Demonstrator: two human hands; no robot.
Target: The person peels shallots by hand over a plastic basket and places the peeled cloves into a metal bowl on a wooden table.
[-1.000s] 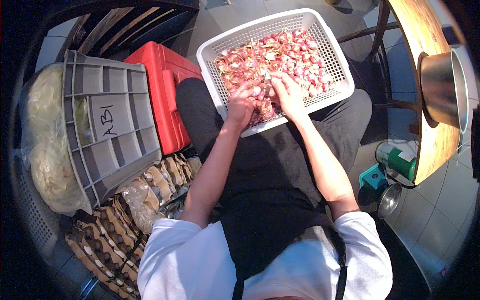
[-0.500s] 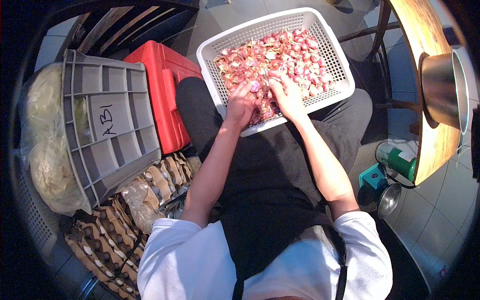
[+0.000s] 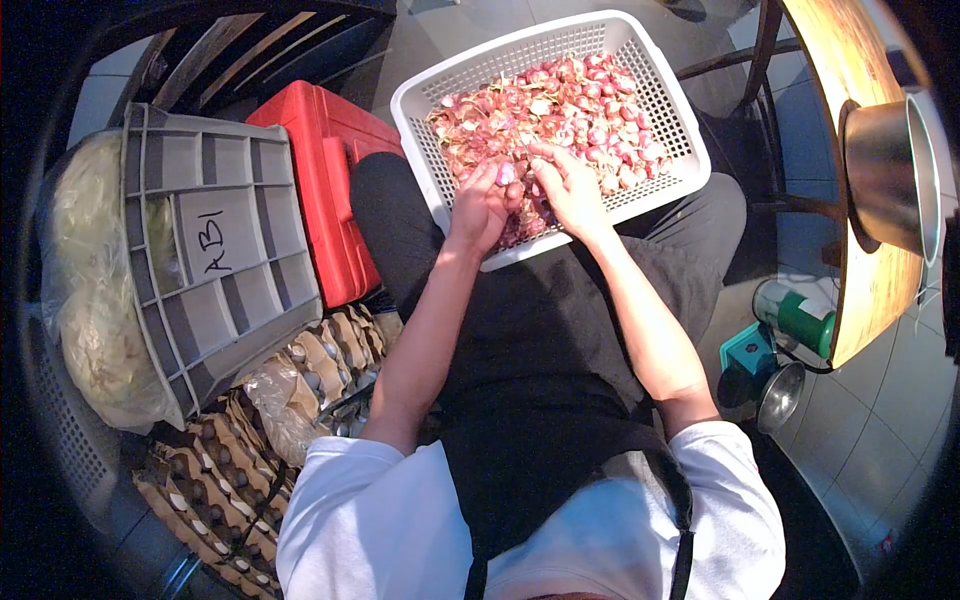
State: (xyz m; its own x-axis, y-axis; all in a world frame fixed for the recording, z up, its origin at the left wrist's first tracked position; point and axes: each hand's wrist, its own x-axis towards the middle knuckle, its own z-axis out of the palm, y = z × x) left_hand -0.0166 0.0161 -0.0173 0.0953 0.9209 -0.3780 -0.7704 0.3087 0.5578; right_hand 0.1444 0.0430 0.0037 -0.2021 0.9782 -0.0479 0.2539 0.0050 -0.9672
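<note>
A white plastic basket point(image 3: 425, 185) rests on the lap, holding many small red shallots point(image 3: 600, 100) with loose skins among them. Over its near side, my left hand point(image 3: 481, 208) is closed around a pinkish shallot point(image 3: 505, 175), which shows at the fingertips. Just right of it, my right hand point(image 3: 572, 192) has its fingers bent and pressed together near that shallot; whatever they pinch is too small to make out. The two hands are close, with a narrow gap between them above the shallots.
To the left are a red case point(image 3: 318, 180), a grey crate point(image 3: 240, 235) marked ABI, a plastic bag point(image 3: 100, 300) and egg trays point(image 3: 215, 480). At the right, a metal pot point(image 3: 885, 180) stands on a wooden table point(image 3: 860, 330), near a green canister point(image 3: 800, 318).
The fingers of both hands have shifted slightly around the shallot. The basket appears a touch higher in the view.
</note>
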